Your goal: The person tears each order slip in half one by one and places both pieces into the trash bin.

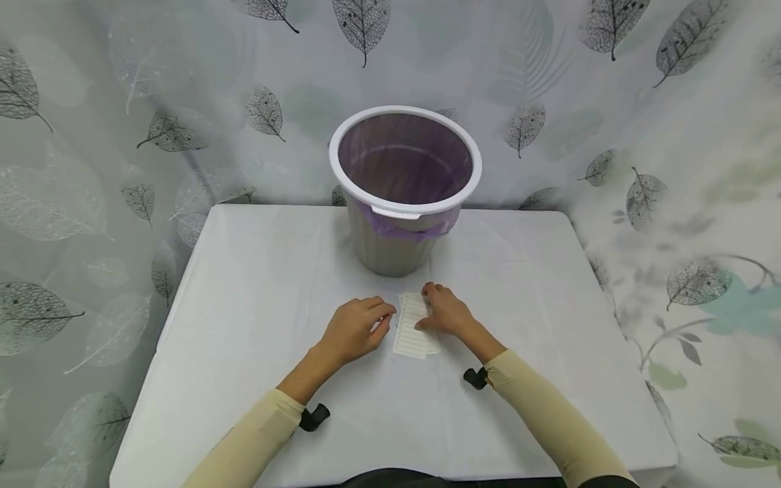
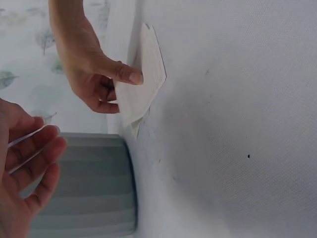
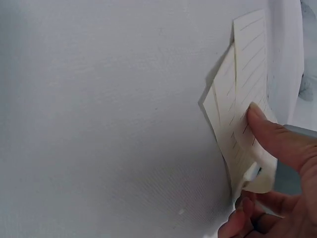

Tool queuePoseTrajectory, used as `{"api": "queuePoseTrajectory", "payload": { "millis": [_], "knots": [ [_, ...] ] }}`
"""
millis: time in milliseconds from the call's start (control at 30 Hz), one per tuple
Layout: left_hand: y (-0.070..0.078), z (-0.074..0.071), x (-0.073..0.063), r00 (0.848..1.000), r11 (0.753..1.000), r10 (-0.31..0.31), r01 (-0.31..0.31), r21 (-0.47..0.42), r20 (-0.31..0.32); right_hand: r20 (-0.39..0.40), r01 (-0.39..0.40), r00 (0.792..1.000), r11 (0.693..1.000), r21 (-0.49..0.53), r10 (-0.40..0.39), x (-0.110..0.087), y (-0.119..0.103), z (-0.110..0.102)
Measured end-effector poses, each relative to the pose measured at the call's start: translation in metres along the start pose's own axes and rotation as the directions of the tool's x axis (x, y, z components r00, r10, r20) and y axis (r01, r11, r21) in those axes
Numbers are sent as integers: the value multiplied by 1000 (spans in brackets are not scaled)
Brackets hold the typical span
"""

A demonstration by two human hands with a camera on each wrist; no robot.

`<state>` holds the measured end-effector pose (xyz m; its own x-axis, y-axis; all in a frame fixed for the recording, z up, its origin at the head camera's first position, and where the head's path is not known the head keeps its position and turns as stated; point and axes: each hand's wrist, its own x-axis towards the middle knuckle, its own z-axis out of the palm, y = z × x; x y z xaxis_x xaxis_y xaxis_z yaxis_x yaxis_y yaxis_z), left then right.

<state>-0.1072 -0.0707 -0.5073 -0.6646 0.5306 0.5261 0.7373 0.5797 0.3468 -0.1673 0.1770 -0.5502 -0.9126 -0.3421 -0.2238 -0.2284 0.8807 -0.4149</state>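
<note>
Leaf-printed curtain (image 1: 549,81) fills the upper part and both sides of the head view, behind a table under a white cloth (image 1: 274,271) that spreads across the centre and lower part of the frame. Upper centre: a grey bin (image 1: 390,247) stands upright on the cloth, its white rim (image 1: 393,208) over a purple liner (image 1: 445,227), a fold of which shows below the rim. Centre of the frame, just in front of the bin: several ruled paper slips (image 1: 410,332) lie overlapping and slightly fanned. To their right, the right hand (image 1: 448,312) grips them, thumb on the upper face and fingers bent at the far edge; the right wrist view shows the paper bowed between them. To their left, the left hand (image 1: 356,329) is held partly open beside the slips, fingers loosely bent; it appears to hold nothing, though the space between thumb and forefinger is poorly resolved. Beige sleeves (image 1: 552,413) enter from the lower left and lower right, each with a small black device (image 1: 314,417) at the wrist.
</note>
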Motion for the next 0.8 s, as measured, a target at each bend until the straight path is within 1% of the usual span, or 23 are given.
{"api": "queuePoseTrajectory", "payload": {
  "millis": [67, 167, 267, 333, 433, 533, 633, 800],
  "knots": [
    [0, 1, -1, 1000, 1000, -3, 3, 3, -3, 6, 14, 1000, 1000, 6, -14, 1, 3, -1],
    [-1, 1, -1, 1000, 1000, -14, 14, 1, 0, -6, 49, 999, 998, 30, -49, 1, 7, -2],
    [-2, 2, -2, 999, 1000, -30, 30, 2, 13, -28, 68, 997, 992, 102, -65, -1, 9, -4],
    [-3, 3, -1, 999, 999, -39, 39, 1, 20, -37, 65, 998, 985, 162, -60, -3, 9, -7],
    [-4, 4, -1, 999, 999, -45, 45, -2, 22, -47, 42, 998, 969, 245, -31, -6, 9, -12],
    [-4, 5, 0, 998, 998, -55, 55, -9, 18, -49, 22, 999, 954, 300, -7, -8, 11, -16],
    [-4, 6, 0, 997, 997, -70, 70, -11, 21, -65, 19, 998, 952, 306, 1, -9, 13, -17],
    [-5, 7, -1, 995, 995, -93, 94, -18, 33, -139, 59, 990, 961, 272, -21, -11, 17, -17]
  ]
}}
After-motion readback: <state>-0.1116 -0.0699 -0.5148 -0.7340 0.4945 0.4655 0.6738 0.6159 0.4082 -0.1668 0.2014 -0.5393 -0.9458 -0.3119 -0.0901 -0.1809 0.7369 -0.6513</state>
